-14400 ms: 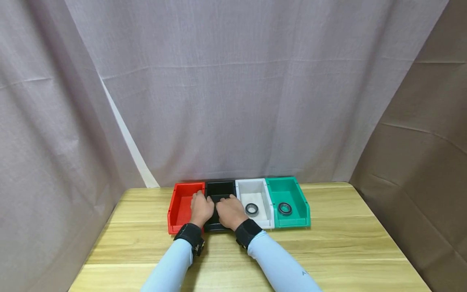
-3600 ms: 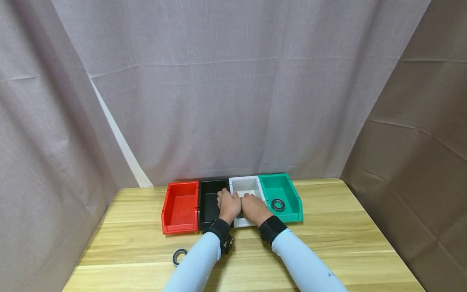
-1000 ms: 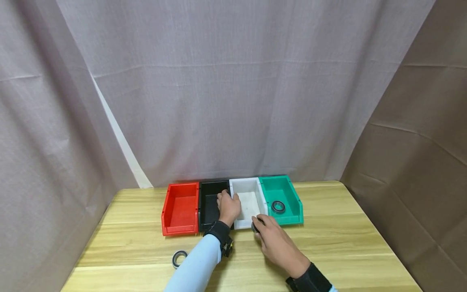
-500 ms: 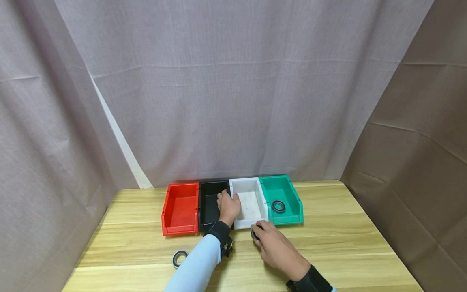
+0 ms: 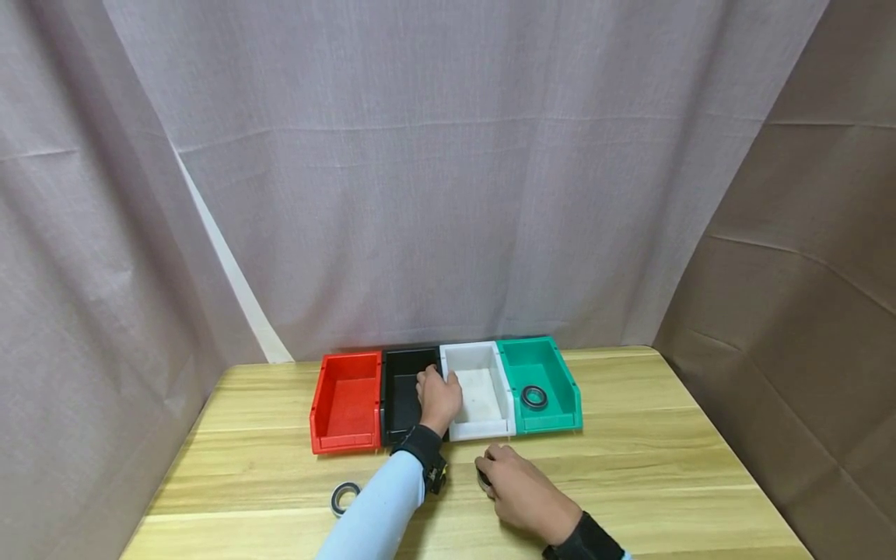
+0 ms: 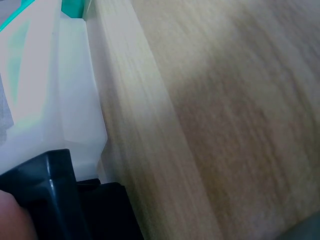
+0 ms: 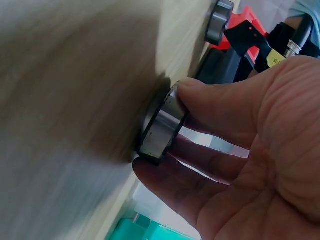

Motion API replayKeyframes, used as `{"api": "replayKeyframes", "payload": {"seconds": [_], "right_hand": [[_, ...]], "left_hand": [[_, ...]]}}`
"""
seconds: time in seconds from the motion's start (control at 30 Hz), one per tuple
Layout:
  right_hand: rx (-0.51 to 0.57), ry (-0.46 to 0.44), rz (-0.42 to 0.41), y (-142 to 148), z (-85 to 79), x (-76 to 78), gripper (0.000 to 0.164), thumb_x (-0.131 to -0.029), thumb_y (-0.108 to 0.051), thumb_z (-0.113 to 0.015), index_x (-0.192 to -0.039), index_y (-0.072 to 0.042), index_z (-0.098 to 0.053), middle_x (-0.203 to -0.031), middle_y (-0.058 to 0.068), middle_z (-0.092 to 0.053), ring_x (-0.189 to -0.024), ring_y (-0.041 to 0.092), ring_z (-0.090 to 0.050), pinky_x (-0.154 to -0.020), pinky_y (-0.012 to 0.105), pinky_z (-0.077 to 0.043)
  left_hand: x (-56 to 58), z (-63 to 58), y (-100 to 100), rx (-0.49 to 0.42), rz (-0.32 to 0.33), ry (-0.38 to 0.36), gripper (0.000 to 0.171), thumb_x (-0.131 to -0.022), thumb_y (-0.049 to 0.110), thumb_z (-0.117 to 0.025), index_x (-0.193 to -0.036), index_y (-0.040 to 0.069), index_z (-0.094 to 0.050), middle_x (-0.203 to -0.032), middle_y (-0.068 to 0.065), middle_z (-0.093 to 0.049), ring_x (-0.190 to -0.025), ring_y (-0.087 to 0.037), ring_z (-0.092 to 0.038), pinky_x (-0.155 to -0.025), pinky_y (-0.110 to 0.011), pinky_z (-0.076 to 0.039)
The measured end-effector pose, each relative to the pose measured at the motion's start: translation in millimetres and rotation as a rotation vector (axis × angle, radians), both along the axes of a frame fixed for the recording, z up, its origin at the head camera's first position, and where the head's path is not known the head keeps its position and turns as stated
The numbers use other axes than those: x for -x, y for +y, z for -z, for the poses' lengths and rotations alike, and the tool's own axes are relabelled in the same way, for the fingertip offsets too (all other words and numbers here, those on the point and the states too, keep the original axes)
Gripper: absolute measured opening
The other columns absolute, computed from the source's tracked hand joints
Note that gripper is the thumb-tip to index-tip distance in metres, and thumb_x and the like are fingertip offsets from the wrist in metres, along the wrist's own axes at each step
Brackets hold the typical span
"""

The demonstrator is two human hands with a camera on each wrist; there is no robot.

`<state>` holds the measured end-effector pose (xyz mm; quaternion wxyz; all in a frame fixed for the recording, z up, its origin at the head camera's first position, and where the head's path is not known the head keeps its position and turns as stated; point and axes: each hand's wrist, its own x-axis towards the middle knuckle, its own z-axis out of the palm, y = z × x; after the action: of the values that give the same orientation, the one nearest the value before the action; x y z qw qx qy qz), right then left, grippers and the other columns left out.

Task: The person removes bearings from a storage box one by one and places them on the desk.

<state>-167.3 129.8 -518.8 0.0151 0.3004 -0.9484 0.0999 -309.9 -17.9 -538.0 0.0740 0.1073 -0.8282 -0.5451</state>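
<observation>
Over the table in front of the white bin [image 5: 481, 428], my right hand [image 5: 525, 494] pinches a ball bearing [image 7: 162, 125] between thumb and fingers. The bearing is close to the wood; whether it touches cannot be told. My left hand [image 5: 439, 400] lies over the adjoining walls of the black bin [image 5: 402, 397] and the white bin, fingers on the black side and thumb toward the white; its fingertips are hidden. Another ball bearing [image 5: 338, 498] lies on the table, partly covered by the left sleeve. A third bearing [image 5: 534, 397] lies flat inside the green bin [image 5: 560, 424].
Side by side at the table's back stand the red bin [image 5: 346, 439], black, white and green bins. No bearing shows in the red or white one. A grey curtain [image 5: 420, 194] hangs behind the wooden table [image 5: 665, 482], and brown cloth [image 5: 791, 311] flanks the right.
Earlier both hands were at the black bin; later one bearing lay on the table. The right hand then took the white bin's bearing and brought it nearer me. The left hand has lately stayed still.
</observation>
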Motion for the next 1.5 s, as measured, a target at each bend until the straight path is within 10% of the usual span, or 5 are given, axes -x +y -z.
{"api": "replayKeyframes", "payload": {"seconds": [1.23, 1.5], "right_hand": [[-0.025, -0.010, 0.033, -3, 4.9, -0.3, 0.028, -0.088, -0.006, -0.080, -0.114, -0.008, -0.072, -0.097, -0.001, -0.058, -0.088, 0.016, -0.056, -0.074, 0.033, -0.052], [0.004, -0.075, 0.075, 3, 4.8, -0.3, 0.046, -0.096, -0.023, -0.079, -0.137, -0.005, -0.068, -0.134, 0.014, -0.067, -0.120, 0.029, -0.065, -0.098, 0.045, -0.058]], "left_hand": [[-0.1, 0.5, 1, 0.069, 0.001, 0.041, 0.056, -0.108, 0.021, -0.055, -0.150, -0.013, -0.046, -0.144, -0.032, -0.051, -0.137, -0.048, -0.049, -0.118, -0.061, -0.043], [-1.9, -9.2, -6, 0.119, 0.046, 0.004, 0.059, -0.106, 0.023, -0.055, -0.150, -0.016, -0.046, -0.143, -0.036, -0.054, -0.137, -0.051, -0.052, -0.115, -0.062, -0.046]]}}
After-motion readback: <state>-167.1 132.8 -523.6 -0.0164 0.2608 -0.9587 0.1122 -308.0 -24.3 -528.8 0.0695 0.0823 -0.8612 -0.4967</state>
